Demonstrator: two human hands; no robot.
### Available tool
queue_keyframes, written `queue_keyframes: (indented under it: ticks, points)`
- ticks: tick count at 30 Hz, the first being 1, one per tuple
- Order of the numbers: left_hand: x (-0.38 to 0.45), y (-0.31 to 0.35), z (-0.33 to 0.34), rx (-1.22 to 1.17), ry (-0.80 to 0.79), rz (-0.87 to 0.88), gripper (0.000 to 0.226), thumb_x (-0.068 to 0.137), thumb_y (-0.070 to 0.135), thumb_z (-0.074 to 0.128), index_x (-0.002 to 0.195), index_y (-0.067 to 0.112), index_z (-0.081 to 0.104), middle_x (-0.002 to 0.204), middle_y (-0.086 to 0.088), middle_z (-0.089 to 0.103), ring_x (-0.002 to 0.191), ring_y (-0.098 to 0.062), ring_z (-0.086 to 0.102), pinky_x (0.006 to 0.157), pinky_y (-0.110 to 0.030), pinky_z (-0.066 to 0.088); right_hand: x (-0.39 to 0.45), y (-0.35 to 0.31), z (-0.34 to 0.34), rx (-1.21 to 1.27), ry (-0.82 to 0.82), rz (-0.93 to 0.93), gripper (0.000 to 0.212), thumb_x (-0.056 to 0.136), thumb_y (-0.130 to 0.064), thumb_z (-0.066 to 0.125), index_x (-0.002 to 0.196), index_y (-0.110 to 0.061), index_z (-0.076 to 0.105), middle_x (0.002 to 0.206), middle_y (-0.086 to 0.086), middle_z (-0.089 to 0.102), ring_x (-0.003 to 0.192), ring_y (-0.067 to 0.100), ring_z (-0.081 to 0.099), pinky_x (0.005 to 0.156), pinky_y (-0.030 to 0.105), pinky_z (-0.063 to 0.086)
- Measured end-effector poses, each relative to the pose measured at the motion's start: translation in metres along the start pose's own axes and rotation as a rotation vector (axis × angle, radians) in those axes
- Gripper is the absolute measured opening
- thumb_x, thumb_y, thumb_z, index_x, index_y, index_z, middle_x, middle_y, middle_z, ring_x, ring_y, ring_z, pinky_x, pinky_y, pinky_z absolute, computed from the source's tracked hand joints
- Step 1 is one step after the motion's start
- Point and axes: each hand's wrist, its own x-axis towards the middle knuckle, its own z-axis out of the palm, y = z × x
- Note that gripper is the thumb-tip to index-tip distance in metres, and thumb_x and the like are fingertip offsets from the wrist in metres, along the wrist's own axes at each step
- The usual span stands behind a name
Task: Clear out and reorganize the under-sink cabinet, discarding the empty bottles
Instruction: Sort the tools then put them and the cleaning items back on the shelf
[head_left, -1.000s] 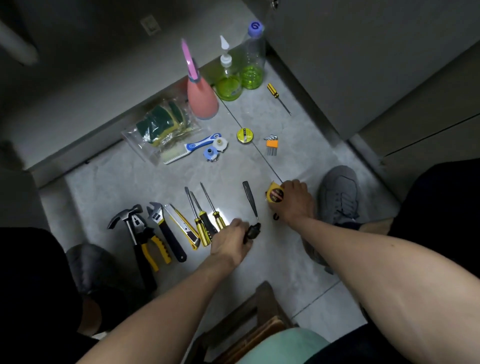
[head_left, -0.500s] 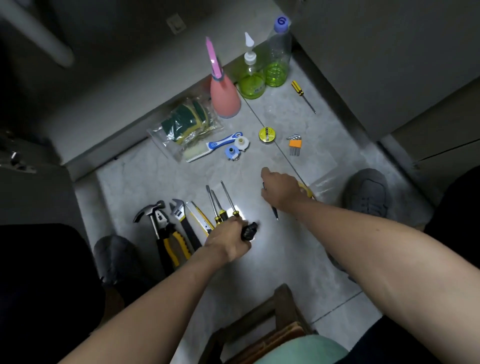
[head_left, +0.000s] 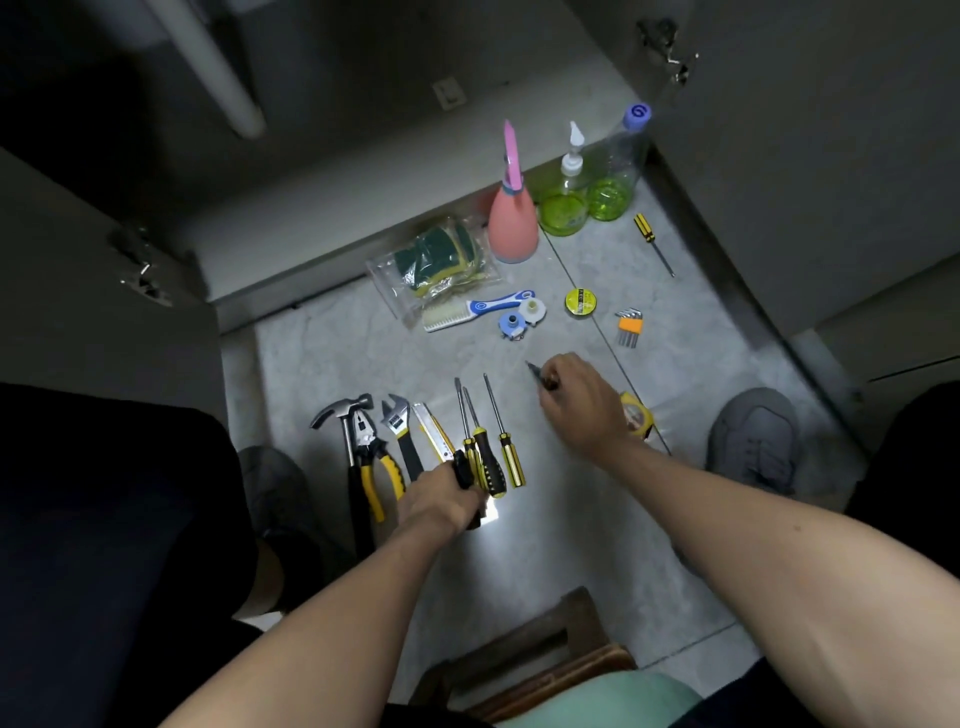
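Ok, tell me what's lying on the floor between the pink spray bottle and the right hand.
In the head view, between the pink spray bottle and the right hand lie a blue-handled brush and two small round reels, blue and white; then bare floor.

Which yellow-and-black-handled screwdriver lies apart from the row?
The small yellow-and-black screwdriver at the back right, beside the green-tinted bottles; the other three lie side by side.

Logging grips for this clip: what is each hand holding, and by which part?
Left hand grips a lit black flashlight around its body. Right hand holds a slim dark tool by its handle end.
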Motion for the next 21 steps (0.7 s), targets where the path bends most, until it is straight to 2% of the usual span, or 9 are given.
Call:
queue_keyframes:
  ticks: [3, 6, 9, 12, 15, 17, 21]
  points:
    - [0.001, -0.001, 0.001, -0.026, -0.011, 0.003, 0.018, 0.086, 0.047, 0.056, 0.091, 0.030, 0.053, 0.091, 0.002, 0.063, 0.084, -0.022, 0.059, 0.070, -0.029, 0.046, -0.039, 0.004, 0.017, -0.062, -0.208, 0.134, 0.017, 0.088, -0.014, 0.056, 0.099, -0.018, 0.044, 0.098, 0.001, 0.051, 0.085, 0.031, 0.056, 0.063, 0.038, 0.039]
    - [0.002, 0.000, 0.002, -0.024, -0.013, 0.025, 0.021, 0.087, 0.048, 0.054, 0.095, 0.028, 0.056, 0.091, 0.003, 0.064, 0.087, -0.022, 0.062, 0.072, -0.030, 0.050, -0.065, 0.006, 0.033, -0.111, -0.345, 0.247, 0.014, 0.093, -0.020, 0.054, 0.101, -0.018, 0.043, 0.102, 0.005, 0.055, 0.089, 0.034, 0.061, 0.068, 0.039, 0.045]
    - [0.001, 0.001, 0.001, -0.026, -0.001, 0.032, 0.024, 0.087, 0.047, 0.054, 0.100, 0.027, 0.058, 0.095, 0.002, 0.066, 0.090, -0.023, 0.063, 0.073, -0.031, 0.051, -0.073, 0.003, 0.042, -0.091, -0.358, 0.249, 0.023, 0.092, -0.035, 0.060, 0.099, -0.021, 0.043, 0.099, 0.000, 0.057, 0.086, 0.028, 0.062, 0.068, 0.036, 0.044]
    - [0.000, -0.001, 0.000, -0.052, 0.002, 0.036, 0.015, 0.089, 0.046, 0.055, 0.090, 0.031, 0.053, 0.080, 0.010, 0.059, 0.080, -0.018, 0.059, 0.066, -0.029, 0.045, -0.071, 0.005, 0.044, -0.082, -0.346, 0.227, 0.032, 0.091, -0.048, 0.060, 0.101, -0.023, 0.043, 0.098, -0.003, 0.060, 0.086, 0.026, 0.062, 0.068, 0.035, 0.045]
    - [-0.001, -0.003, 0.002, -0.066, -0.012, 0.047, 0.016, 0.090, 0.042, 0.057, 0.081, 0.033, 0.048, 0.073, 0.014, 0.055, 0.072, -0.012, 0.056, 0.063, -0.027, 0.044, -0.064, 0.012, 0.046, -0.070, -0.355, 0.279, 0.030, 0.094, -0.047, 0.057, 0.107, -0.021, 0.049, 0.103, 0.000, 0.065, 0.092, 0.028, 0.064, 0.070, 0.034, 0.045]
    - [-0.001, -0.003, 0.003, -0.065, -0.023, 0.055, 0.015, 0.089, 0.042, 0.058, 0.082, 0.033, 0.048, 0.072, 0.015, 0.056, 0.069, -0.009, 0.055, 0.061, -0.027, 0.044, -0.058, 0.014, 0.048, -0.043, -0.368, 0.320, 0.027, 0.094, -0.045, 0.057, 0.102, -0.019, 0.054, 0.102, 0.003, 0.067, 0.092, 0.028, 0.064, 0.071, 0.034, 0.047]
    - [0.000, 0.000, 0.002, -0.044, -0.035, 0.064, 0.016, 0.086, 0.042, 0.060, 0.094, 0.030, 0.053, 0.079, 0.010, 0.059, 0.081, -0.017, 0.060, 0.064, -0.028, 0.044, -0.050, 0.010, 0.051, 0.080, -0.328, 0.399, 0.025, 0.093, -0.041, 0.060, 0.093, -0.016, 0.057, 0.090, 0.001, 0.066, 0.083, 0.024, 0.063, 0.072, 0.036, 0.053]
